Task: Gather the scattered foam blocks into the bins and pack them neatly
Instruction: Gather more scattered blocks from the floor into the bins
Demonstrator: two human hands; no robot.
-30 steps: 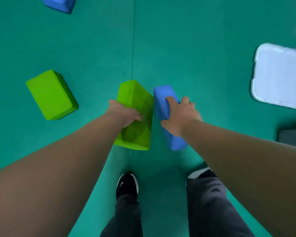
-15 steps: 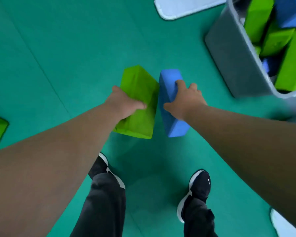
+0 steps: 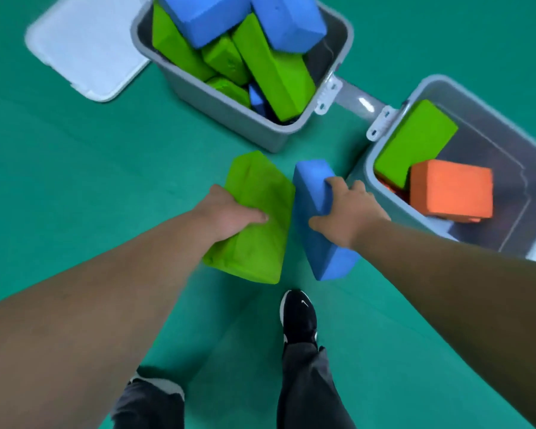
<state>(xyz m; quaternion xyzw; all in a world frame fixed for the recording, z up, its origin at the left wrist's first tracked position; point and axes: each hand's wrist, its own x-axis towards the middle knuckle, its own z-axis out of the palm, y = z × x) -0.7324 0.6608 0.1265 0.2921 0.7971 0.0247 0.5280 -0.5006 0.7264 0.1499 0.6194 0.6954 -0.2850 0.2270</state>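
My left hand (image 3: 226, 215) grips a green foam block (image 3: 257, 243), carried above the green floor. My right hand (image 3: 348, 212) grips a blue foam block (image 3: 314, 230) right beside it. Ahead stands a grey bin (image 3: 217, 103) heaped with several green and blue blocks, some sticking out over its rim. To the right a second grey bin (image 3: 505, 236) holds a green block (image 3: 415, 144) and an orange block (image 3: 450, 190); both held blocks hang in front of the gap between the two bins.
A white lid (image 3: 87, 48) lies flat on the floor left of the full bin. A grey handle with white hinges (image 3: 353, 100) links the two bins. My black shoe (image 3: 299, 317) stands on the green mat below the blocks.
The view has swung toward the bins: both now show in full ahead of my hands. I still carry the green and blue blocks, closer to the bins than before.
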